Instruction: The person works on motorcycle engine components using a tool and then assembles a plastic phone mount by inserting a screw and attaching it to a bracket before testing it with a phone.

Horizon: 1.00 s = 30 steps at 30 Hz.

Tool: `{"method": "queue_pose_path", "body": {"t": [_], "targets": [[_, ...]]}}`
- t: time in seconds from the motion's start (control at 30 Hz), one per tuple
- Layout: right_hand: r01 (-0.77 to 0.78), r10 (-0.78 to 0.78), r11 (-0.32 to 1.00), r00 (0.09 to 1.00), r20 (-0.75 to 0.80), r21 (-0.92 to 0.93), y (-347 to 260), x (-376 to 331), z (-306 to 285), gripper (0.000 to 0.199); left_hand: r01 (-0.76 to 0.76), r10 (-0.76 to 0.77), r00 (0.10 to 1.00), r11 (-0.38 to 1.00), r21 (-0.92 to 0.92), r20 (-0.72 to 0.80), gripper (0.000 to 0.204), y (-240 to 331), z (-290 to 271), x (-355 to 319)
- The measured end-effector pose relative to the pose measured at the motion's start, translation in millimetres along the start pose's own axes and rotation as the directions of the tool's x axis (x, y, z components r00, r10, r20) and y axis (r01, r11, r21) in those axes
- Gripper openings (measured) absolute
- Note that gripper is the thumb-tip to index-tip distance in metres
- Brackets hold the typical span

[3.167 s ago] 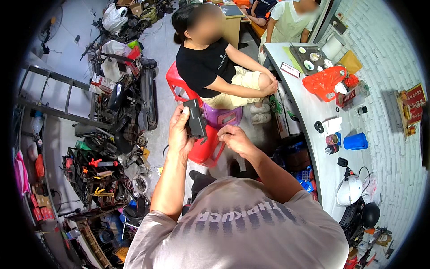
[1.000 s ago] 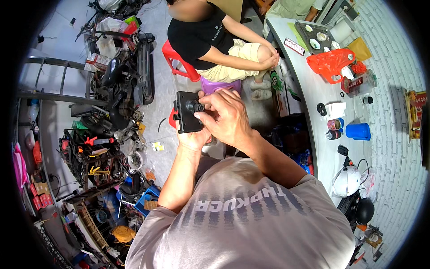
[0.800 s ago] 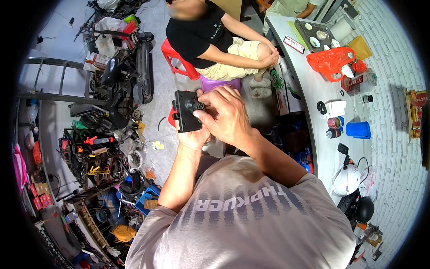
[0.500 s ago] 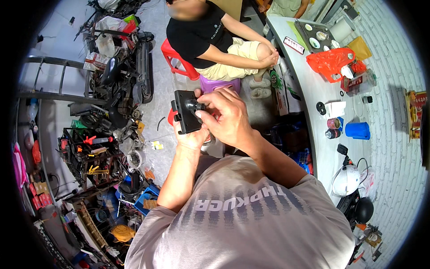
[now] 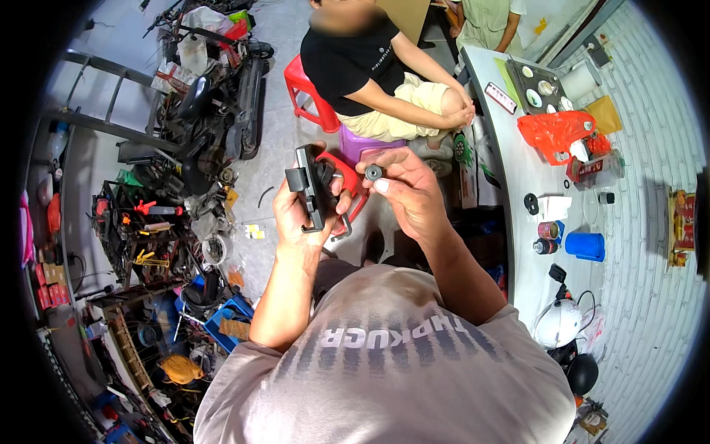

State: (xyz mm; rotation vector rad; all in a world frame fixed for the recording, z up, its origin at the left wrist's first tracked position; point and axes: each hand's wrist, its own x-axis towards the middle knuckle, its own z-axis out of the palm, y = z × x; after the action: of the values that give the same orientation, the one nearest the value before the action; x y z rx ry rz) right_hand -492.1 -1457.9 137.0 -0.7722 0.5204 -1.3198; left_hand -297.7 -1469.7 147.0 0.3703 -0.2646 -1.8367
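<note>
My left hand (image 5: 290, 213) is closed around a black phone holder (image 5: 310, 194), a flat rectangular plate with clamp jaws along its edge. The holder is tilted nearly on edge, and the fingers behind it are partly covered. To its right, my right hand (image 5: 416, 194) pinches a small round black ring nut (image 5: 373, 172) between thumb and fingers. A hole shows in the nut's middle. Nut and holder are apart, with a gap between my two hands. Behind the gap stands a red plastic stool (image 5: 352, 198).
A person in a black shirt (image 5: 353, 63) sits ahead on a stool. A long white table (image 5: 526, 277) at the right bears a red plastic bag (image 5: 551, 135), a blue cup (image 5: 585, 246), cans and a white helmet (image 5: 556, 323). Piled scooter parts (image 5: 200, 133) and a blue crate (image 5: 225, 318) lie left.
My right hand has come away from the holder to the right, with the ring nut in its fingers. My left hand has turned the holder. The view has shifted slightly.
</note>
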Motion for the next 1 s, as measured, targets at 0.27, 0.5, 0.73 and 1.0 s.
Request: {"method": "queue_pose_path", "body": {"t": [0.27,0.5,0.73,1.0], "targets": [[0.030,-0.029,0.999,0.999,0.045,-0.018,0,1,5,0.027,0.016,-0.016,1.000,1.000,0.026,-0.004,0.055,-1,5,1],[0.064,-0.065,0.998,0.990,0.127,0.014,-4,4,20,0.027,0.056,-0.057,0.997,0.998,-0.011,-0.060,0.049,-9,5,-1],[0.160,-0.145,0.938,0.987,0.071,-0.307,-8,-1,32,0.029,0.058,-0.061,0.997,0.997,-0.058,-0.053,0.049,-11,6,-2],[0.271,-0.296,0.726,0.953,0.068,-0.632,-1,0,37,0.031,0.078,-0.090,0.988,0.993,-0.092,-0.127,0.047,-15,-5,-1]]}}
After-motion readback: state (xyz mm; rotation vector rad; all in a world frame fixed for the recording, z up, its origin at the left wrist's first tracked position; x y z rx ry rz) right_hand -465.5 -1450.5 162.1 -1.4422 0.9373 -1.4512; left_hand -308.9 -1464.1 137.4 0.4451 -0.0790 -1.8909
